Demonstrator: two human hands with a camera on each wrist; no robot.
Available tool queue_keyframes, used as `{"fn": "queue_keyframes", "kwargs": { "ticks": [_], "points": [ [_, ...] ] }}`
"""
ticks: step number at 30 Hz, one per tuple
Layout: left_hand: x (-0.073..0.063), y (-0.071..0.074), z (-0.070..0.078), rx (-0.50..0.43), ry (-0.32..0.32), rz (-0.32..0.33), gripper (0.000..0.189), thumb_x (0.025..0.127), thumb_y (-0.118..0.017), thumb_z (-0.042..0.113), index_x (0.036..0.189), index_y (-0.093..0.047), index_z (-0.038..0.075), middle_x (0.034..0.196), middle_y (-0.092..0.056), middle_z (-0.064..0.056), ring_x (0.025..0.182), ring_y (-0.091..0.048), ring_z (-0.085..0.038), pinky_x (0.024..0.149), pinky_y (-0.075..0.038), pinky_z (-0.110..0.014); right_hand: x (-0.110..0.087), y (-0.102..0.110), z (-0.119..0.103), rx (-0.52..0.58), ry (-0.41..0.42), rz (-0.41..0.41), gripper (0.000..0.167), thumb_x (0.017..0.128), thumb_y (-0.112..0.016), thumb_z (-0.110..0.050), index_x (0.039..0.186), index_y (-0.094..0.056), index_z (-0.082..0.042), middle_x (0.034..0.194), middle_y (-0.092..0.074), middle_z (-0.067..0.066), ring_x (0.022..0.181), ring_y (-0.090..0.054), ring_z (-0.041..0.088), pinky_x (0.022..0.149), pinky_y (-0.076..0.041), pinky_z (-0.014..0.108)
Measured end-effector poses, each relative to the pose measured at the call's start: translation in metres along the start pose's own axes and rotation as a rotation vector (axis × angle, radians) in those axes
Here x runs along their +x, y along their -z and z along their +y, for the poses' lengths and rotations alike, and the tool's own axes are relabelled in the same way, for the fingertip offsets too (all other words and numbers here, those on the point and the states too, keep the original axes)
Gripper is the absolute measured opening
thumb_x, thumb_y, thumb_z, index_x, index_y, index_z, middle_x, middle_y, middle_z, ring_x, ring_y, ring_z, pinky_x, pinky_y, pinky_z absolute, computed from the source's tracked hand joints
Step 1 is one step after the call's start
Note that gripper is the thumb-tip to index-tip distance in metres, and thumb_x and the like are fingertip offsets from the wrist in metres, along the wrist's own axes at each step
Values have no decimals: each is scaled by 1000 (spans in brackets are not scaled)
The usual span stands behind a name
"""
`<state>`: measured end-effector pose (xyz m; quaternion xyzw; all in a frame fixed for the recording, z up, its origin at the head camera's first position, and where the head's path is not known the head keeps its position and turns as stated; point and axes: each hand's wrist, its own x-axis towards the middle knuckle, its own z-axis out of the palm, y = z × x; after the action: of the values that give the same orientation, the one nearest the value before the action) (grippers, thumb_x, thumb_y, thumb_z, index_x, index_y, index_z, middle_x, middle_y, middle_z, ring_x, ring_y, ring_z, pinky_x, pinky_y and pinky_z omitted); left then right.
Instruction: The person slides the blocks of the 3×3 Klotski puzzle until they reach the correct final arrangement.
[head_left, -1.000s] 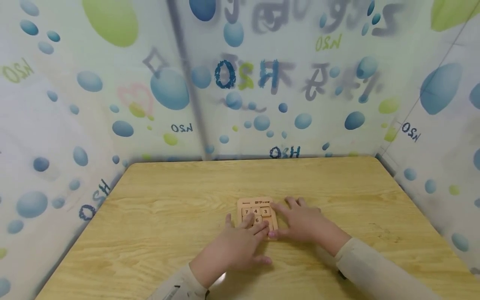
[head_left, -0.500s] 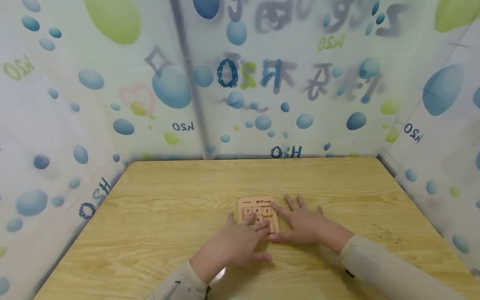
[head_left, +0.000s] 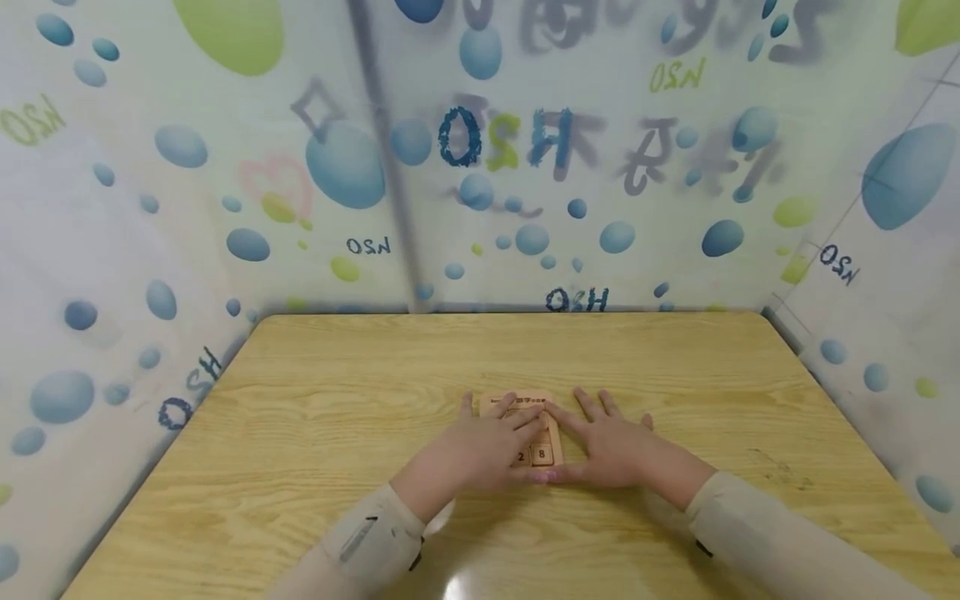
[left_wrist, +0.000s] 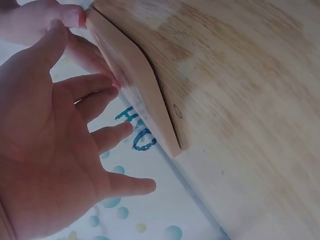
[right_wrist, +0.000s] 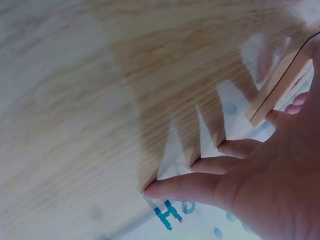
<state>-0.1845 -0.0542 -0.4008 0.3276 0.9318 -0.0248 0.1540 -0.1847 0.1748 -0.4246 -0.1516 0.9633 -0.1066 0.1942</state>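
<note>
A wooden sliding number puzzle (head_left: 557, 440) lies flat on the table in the head view. My left hand (head_left: 478, 448) hovers over its left and middle part with fingers spread, hiding most tiles. A tile marked 8 (head_left: 542, 454) shows at the lower right, with a tile marked 2 (head_left: 521, 457) beside it. Along the puzzle's right side, my right hand (head_left: 613, 446) rests on the table; its index finger and thumb touch the frame's edge and lower corner. Side-on, the puzzle (left_wrist: 134, 65) appears in the left wrist view beyond the left fingertips; contact there is unclear.
A pale wood-grain table (head_left: 337, 392) surrounds the puzzle. Behind it stands a white curtain-like wall (head_left: 480, 233) printed with blue and green drops, with similar panels left and right. Long light sleeves cover both forearms.
My left hand has shifted up over the puzzle, covering the upper tiles and uncovering the 2 and 8 below. My right hand stays at the right edge. The head view has tilted slightly.
</note>
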Motion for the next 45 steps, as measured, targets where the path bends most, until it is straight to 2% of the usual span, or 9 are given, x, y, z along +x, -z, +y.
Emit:
{"fn": "queue_keyframes", "kwargs": {
  "ticks": [7,14,18,21,25,32,36,41,45],
  "points": [
    [-2,0,2,4,12,-43,82,100,-38,81,168,-33,35,178,-21,16,168,-19,-26,125,-20,-80,1,-1,1,-19,2,7,104,82,-53,-95,168,-18,-50,181,-8,13,163,-10,57,100,-15,100],
    [-17,-2,11,-58,-8,-71,83,99,-42,80,168,-34,33,177,-23,17,168,-18,-25,124,-20,-81,0,0,-1,0,-6,-5,104,82,-55,-94,169,-18,-49,182,-6,13,164,-7,56,101,-11,100],
    [-23,-7,4,-69,-17,-32,83,100,-43,78,169,-32,33,178,-22,14,168,-16,-27,123,-19,-82,-1,0,-2,2,-5,1,104,83,-56,-92,169,-19,-47,181,-8,13,163,-9,56,102,-13,100],
    [-27,-8,-6,-31,21,9,84,101,-46,76,169,-31,29,179,-22,8,168,-17,-31,123,-19,-82,-2,-1,-3,1,7,12,104,83,-57,-92,169,-21,-46,181,-10,15,162,-11,58,101,-15,100],
    [-31,-6,-17,-2,74,33,86,102,-46,75,170,-30,24,179,-23,4,168,-17,-34,122,-19,-83,-1,-3,-3,-7,3,16,105,82,-57,-92,169,-20,-46,181,-11,15,162,-12,58,101,-15,100],
    [-26,-8,-20,-6,32,21,84,102,-42,76,169,-32,27,179,-23,9,168,-14,-31,123,-16,-83,1,-4,-2,-9,-16,15,104,82,-55,-94,169,-19,-48,181,-8,13,163,-8,56,102,-11,100],
    [-18,-9,-17,3,33,11,84,102,-35,80,170,-30,31,178,-23,14,169,-13,-28,124,-17,-82,2,-4,-3,-12,-10,11,105,81,-52,-96,169,-19,-49,181,-8,14,163,-8,57,101,-11,100],
    [-7,-9,-10,-42,-13,13,87,100,-26,84,170,-25,33,178,-20,16,169,-11,-26,124,-15,-82,-1,-4,-3,-3,-21,16,108,78,-50,-99,168,-20,-49,182,-7,12,163,-7,56,101,-10,101],
    [-9,-6,-13,-71,-5,21,84,101,-29,82,170,-26,34,178,-20,15,169,-10,-28,124,-13,-83,0,-5,-3,-10,-15,25,108,79,-49,-100,169,-21,-48,181,-9,13,163,-9,58,99,-11,101]
  ]
}}
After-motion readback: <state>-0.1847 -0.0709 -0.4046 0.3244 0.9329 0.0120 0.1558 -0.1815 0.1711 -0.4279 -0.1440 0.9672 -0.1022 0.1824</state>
